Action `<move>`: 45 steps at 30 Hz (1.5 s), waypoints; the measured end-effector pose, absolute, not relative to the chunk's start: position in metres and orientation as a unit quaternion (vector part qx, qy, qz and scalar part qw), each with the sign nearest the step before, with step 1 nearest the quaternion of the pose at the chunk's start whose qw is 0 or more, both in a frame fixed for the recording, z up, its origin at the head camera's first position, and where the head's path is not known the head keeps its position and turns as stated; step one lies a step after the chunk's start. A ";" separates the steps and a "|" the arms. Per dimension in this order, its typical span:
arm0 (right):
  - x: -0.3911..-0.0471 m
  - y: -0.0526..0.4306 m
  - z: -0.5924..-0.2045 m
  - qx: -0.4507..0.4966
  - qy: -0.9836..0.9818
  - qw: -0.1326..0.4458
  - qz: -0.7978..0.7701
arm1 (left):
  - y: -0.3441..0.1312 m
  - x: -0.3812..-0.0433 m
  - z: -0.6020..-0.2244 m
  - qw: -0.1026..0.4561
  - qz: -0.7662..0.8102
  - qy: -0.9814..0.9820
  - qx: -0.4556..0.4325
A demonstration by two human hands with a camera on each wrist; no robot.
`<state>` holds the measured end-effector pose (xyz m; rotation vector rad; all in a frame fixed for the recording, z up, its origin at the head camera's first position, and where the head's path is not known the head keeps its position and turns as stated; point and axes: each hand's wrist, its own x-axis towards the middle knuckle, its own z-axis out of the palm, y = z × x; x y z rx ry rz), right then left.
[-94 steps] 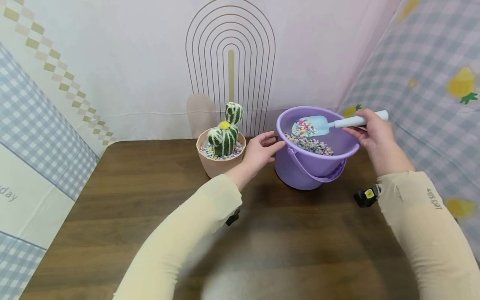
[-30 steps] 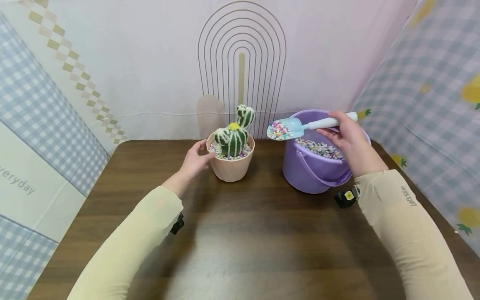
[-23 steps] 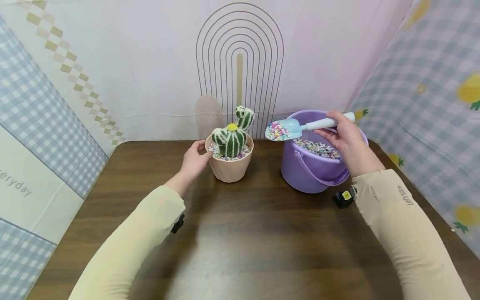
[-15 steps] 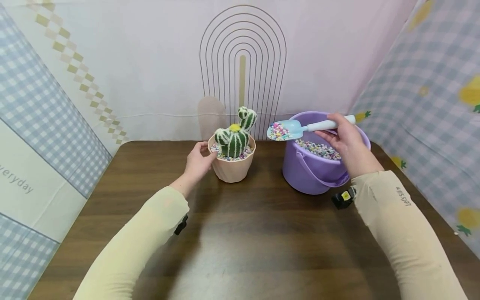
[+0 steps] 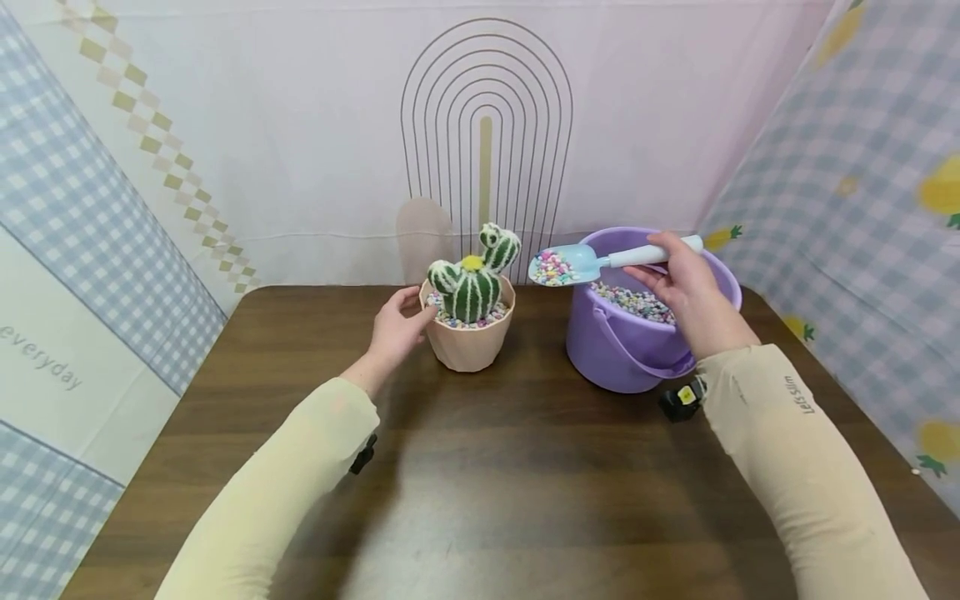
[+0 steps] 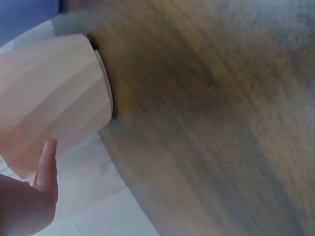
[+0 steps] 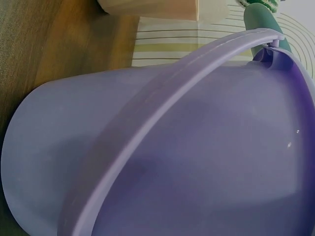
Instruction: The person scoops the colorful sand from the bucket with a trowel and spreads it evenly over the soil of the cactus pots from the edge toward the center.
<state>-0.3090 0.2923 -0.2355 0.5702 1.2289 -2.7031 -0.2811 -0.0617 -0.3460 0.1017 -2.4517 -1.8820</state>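
In the head view my left hand [image 5: 396,330] holds the left rim of a peach plant pot [image 5: 468,348], thumb at the front. One of its fingers [image 6: 47,162] lies straight along the faceted pot wall in the left wrist view. A fuzzy green-and-white toy cactus [image 5: 474,292] with a yellow flower stands in the pot among pastel pebbles [image 5: 491,317]. My right hand [image 5: 686,279] pinches the white handle of a light blue scoop [image 5: 581,262]. The scoop is level, loaded with colourful pebbles [image 5: 553,268], its blade between the pot and the bucket.
A purple bucket [image 5: 618,354], part filled with pebbles [image 5: 637,303], stands on the right under my right hand. Its handle [image 7: 142,118] hangs down in front. The brown wooden table [image 5: 465,483] meets a patterned cloth backdrop [image 5: 315,167] behind the pot.
The scoop has come out of the bucket to the left, carrying pebbles. My left hand has gone from beside the bucket to the pot's left rim. Lately the cactus leans a little further right.
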 end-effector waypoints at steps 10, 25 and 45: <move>-0.312 0.292 -0.235 0.190 0.411 0.063 -0.890 | -0.064 -0.285 -0.346 -0.003 -0.647 -0.762 0.019; -0.310 0.279 -0.233 0.163 0.457 0.048 -0.873 | -0.063 -0.286 -0.344 -0.015 -0.655 -0.756 0.010; -0.313 0.251 -0.237 0.132 0.563 0.002 -0.816 | -0.065 -0.285 -0.344 -0.037 -0.672 -0.740 0.006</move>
